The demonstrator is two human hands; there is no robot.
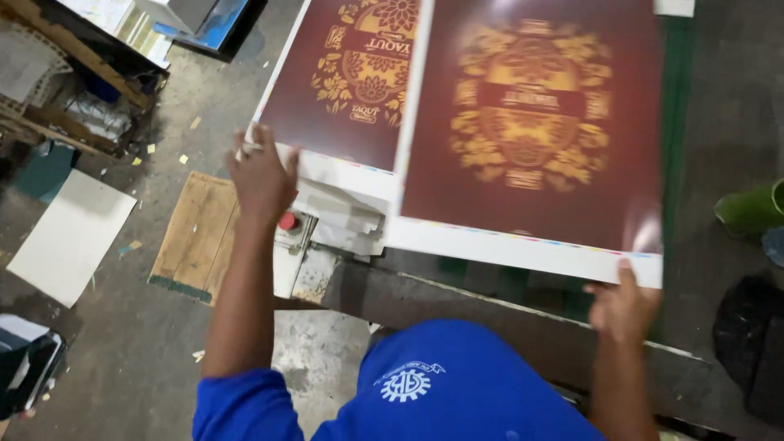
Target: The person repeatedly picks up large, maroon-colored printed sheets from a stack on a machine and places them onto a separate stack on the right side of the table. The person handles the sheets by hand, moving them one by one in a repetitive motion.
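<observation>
My right hand grips the near right corner of a large printed sheet, dark maroon with a gold ornamental design and a white margin, held up off the bench. My left hand rests with fingers spread on the near left corner of a second matching printed sheet that lies on top of a stack of white-edged sheets. The lifted sheet overlaps the right side of the stack's top sheet. I wear a blue shirt.
A grey machine bench edge runs in front of me, with a red button beside the stack. On the concrete floor to the left lie a wooden board and a white sheet. Cluttered shelves stand far left; a green object is far right.
</observation>
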